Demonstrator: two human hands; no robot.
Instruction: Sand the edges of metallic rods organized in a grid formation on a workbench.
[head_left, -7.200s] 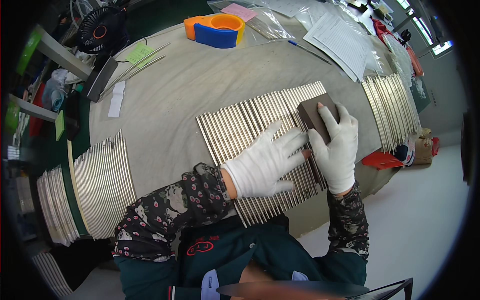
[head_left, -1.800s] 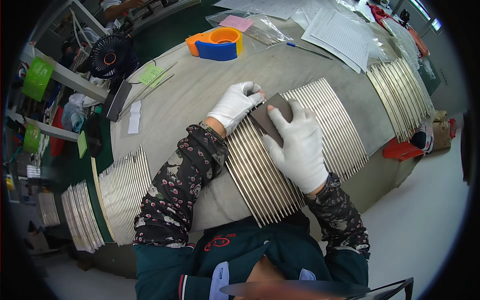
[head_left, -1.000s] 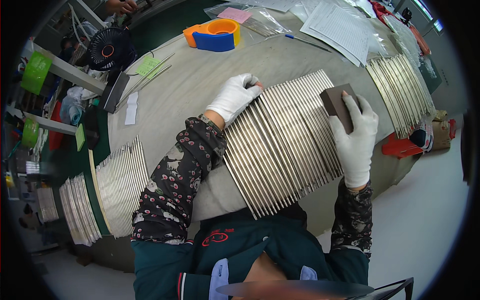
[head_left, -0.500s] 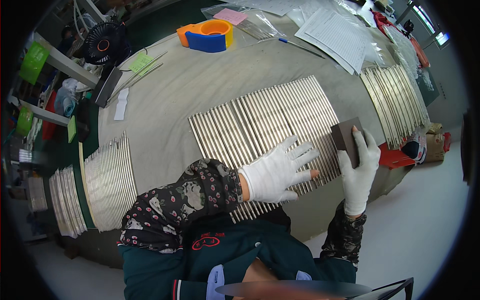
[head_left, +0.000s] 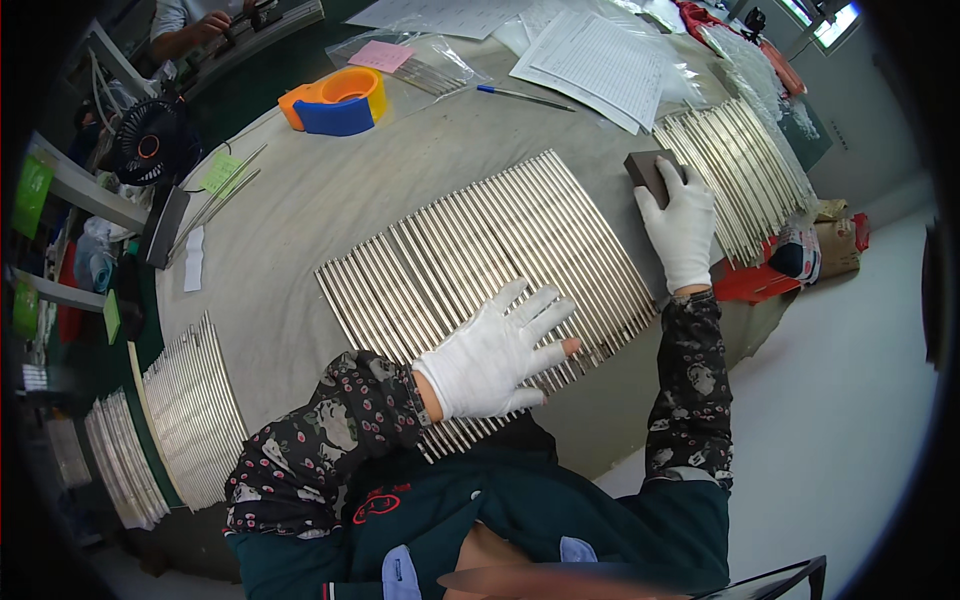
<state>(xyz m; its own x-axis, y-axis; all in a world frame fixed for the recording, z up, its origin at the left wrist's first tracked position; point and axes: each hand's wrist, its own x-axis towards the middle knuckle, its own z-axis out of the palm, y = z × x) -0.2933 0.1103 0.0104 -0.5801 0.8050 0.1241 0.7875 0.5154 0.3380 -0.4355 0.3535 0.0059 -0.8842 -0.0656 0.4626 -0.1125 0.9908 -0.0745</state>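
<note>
A wide row of thin silvery metal rods (head_left: pixel 480 260) lies side by side on the grey table (head_left: pixel 330 210) in front of me. My left hand (head_left: pixel 500 355), in a white glove, rests flat with spread fingers on the near ends of the rods. My right hand (head_left: pixel 682 225), also gloved, grips a dark rectangular block (head_left: pixel 648 172) at the far right edge of the rod row, just beside the rods.
A second batch of rods (head_left: pixel 745 165) lies to the right, more rods (head_left: pixel 190 410) at the left table edge. An orange and blue tape dispenser (head_left: pixel 335 100), a pen (head_left: pixel 520 97), papers (head_left: pixel 590 55), a bagged pink note (head_left: pixel 395 60) and a black fan (head_left: pixel 148 145) sit at the back. Another person's hands (head_left: pixel 215 22) work at far left.
My right hand has carried the block farther up along the right edge of the rods. My left hand stays flat on the near rod ends.
</note>
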